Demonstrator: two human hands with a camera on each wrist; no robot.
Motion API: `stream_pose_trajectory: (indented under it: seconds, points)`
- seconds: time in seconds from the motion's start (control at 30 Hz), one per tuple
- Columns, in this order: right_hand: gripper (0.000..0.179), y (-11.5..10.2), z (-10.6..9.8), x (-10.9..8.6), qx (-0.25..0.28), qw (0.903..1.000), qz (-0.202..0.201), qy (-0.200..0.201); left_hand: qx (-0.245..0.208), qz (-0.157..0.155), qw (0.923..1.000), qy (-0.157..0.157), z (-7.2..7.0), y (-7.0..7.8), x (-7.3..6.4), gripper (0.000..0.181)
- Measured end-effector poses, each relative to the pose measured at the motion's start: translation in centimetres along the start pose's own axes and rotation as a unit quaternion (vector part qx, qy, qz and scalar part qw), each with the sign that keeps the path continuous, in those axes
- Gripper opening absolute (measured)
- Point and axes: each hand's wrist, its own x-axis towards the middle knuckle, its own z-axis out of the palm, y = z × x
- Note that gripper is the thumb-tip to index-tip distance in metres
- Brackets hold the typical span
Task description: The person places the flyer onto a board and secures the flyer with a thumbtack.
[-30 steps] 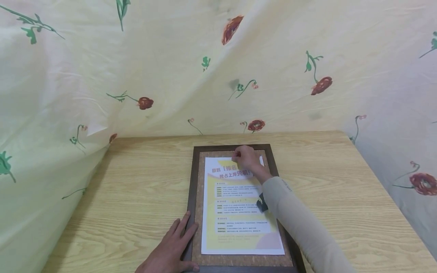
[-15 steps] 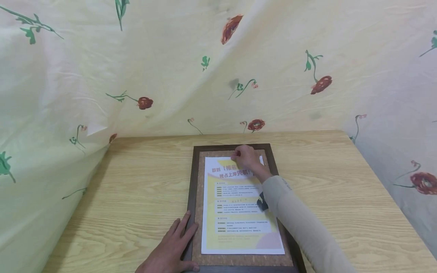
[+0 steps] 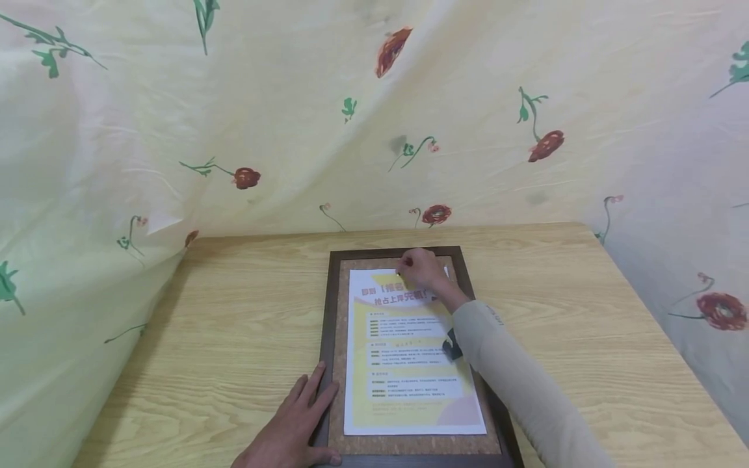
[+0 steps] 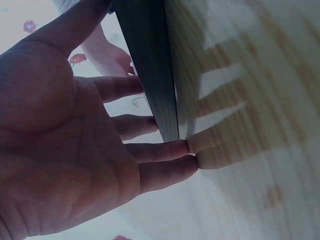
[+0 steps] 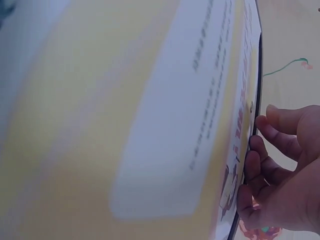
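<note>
A sheet of printed yellow-and-white paper (image 3: pixel 409 390) lies on a cork board (image 3: pixel 409 445) with a dark frame (image 3: pixel 331 325). My left hand (image 3: pixel 292 416) rests at the frame's lower left, fingers fairly straight against its side and thumb at the bottom edge. At the paper's top edge, my right hand (image 3: pixel 422 268) has bent fingers and its fingertips close to the board. A small shiny round thing (image 5: pixel 251 106), maybe a pushpin head, sits on the paper beside the thumb and index finger. Nothing shows between those two fingertips in the right wrist view.
The board lies on a light wood-grain table (image 3: pixel 246 312). Behind and at both sides hangs a cream cloth (image 3: pixel 292 130) printed with red flowers. A small black object (image 3: pixel 451 346) shows by the right sleeve, over the paper.
A small shiny spot now shows at my right fingertips, where I saw none before. My right hand has barely shifted. The left hand stays in place, and the head view has moved slightly.
</note>
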Motion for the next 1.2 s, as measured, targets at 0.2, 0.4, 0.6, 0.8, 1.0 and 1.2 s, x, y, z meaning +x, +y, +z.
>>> stream_pose_trajectory:
  seconds: [0.2, 0.4, 0.6, 0.8, 1.0, 1.2]
  points:
    - [0.015, -0.2, -0.5, -0.4, 0.009, 1.0, -0.003, -0.001, -0.003, -0.002, 1.0, -0.001, 0.0, 0.0, 0.0, 0.109]
    - [0.02, -0.4, -1.2, -0.9, -0.009, 0.9999, -0.006, -0.003, -0.002, -0.007, 1.0, -0.002, 0.0, 0.1, 0.2, 0.11]
    - [0.02, -0.5, -1.8, -1.3, -0.017, 0.9997, -0.017, 0.004, 0.001, -0.002, 1.0, 0.001, 0.0, 0.1, 0.2, 0.11]
    - [0.02, -0.2, -2.4, -1.8, -0.036, 0.999, -0.025, 0.011, -0.003, -0.006, 1.0, -0.003, 0.0, 0.3, 0.2, 0.109]
    - [0.021, 0.1, -3.1, -2.5, -0.06, 0.9967, -0.052, 0.02, 0.001, -0.015, 0.9998, -0.012, -0.2, 0.3, 0.2, 0.109]
    - [0.02, 0.6, -3.6, -3.3, -0.099, 0.9911, -0.075, 0.05, 0.004, -0.022, 0.9996, -0.019, -0.2, 0.3, 0.3, 0.109]
